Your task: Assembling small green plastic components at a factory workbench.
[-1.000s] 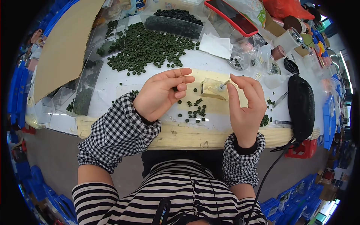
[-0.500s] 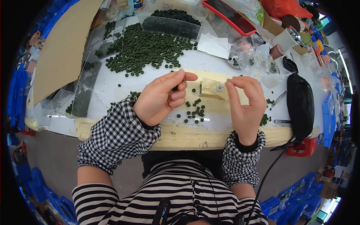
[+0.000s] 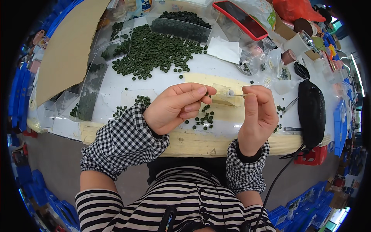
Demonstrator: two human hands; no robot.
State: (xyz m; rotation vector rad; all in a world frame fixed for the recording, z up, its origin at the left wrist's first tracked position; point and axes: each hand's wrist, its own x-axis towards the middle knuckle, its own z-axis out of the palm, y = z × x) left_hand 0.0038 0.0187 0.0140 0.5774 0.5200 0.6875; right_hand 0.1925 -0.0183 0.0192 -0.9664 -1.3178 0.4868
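My left hand [image 3: 176,108] pinches a small dark green round piece [image 3: 209,94] between thumb and forefinger, the other fingers curled. Opposite it, my right hand [image 3: 257,118] is closed on a thin needle-like rod [image 3: 234,95], held nearly level. Its far end points at the green piece; whether it touches or enters it is too small to tell. Behind the rod stands a cream-coloured block [image 3: 231,102] with a small pale spot on top. Several loose green pieces [image 3: 206,119] lie on the table below, between the hands.
A large pile of green pieces [image 3: 154,52] spreads at the back left, beside clear trays [image 3: 179,31] and cardboard [image 3: 67,46]. A red-cased phone [image 3: 241,19], white tissue [image 3: 224,49] and plastic bags stand behind. At right lie tweezers [image 3: 290,105] and a black pouch [image 3: 311,112].
My left hand has moved right and slightly down, its thumb and forefinger now showing the green piece. My right fingertips have shifted right and down, and the rod now shows level between the hands.
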